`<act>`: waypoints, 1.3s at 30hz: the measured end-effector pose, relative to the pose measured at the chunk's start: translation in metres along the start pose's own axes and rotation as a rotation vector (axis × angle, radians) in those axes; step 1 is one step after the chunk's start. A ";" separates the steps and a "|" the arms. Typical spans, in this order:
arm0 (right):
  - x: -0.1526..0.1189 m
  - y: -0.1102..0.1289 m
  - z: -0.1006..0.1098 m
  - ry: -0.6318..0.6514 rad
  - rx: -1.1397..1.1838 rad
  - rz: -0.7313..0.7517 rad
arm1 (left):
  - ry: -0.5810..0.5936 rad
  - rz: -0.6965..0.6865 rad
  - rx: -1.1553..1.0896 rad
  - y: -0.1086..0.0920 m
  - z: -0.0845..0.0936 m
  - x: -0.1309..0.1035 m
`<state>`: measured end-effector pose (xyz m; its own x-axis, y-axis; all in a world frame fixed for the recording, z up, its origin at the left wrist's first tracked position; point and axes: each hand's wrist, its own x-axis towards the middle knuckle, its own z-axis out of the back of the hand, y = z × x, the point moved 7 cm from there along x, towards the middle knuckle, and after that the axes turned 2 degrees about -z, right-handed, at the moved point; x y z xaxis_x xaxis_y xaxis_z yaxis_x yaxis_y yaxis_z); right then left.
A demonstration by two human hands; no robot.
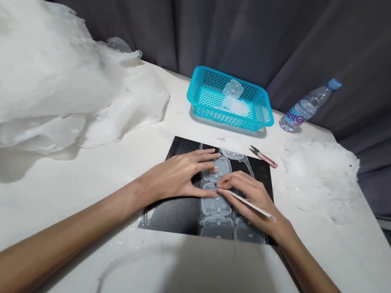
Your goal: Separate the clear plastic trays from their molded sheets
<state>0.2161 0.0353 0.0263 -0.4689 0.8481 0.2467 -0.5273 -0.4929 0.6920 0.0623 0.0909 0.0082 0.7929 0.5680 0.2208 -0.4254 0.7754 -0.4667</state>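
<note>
A black board (178, 215) lies on the white table, with a clear, frosted plastic sheet (216, 206) of rounded-corner moulded pieces on top. My left hand (186, 172) rests on the sheet's left side, fingers spread and pressing on it. In my right hand (247, 191) is a slim white pen-like tool (251, 205), pinched near its tip. That tip meets the sheet between two pieces, close to my left fingers; its exact shape is hidden. Just past the board's upper edge lie small thread snips (264, 157) with pink handles.
A turquoise basket (229, 118) holding a few translucent pieces stands at the back. To its right is a water bottle (306, 107). Large piles of thin plastic sheets (46, 65) fill the left, and crumpled plastic scraps (320, 172) lie at right. A grey curtain (232, 24) hangs behind.
</note>
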 end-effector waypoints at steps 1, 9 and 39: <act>0.000 0.000 -0.001 -0.002 -0.011 0.008 | -0.003 0.000 0.004 0.000 0.000 0.000; 0.003 0.006 -0.006 -0.010 -0.124 0.077 | -0.010 -0.015 0.064 -0.001 0.000 0.000; 0.003 -0.004 0.008 0.106 -0.136 0.092 | 0.034 0.004 0.077 0.003 0.002 0.001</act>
<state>0.2229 0.0412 0.0297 -0.5881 0.7763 0.2271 -0.5659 -0.5955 0.5702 0.0610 0.0945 0.0082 0.8051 0.5622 0.1892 -0.4598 0.7930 -0.3997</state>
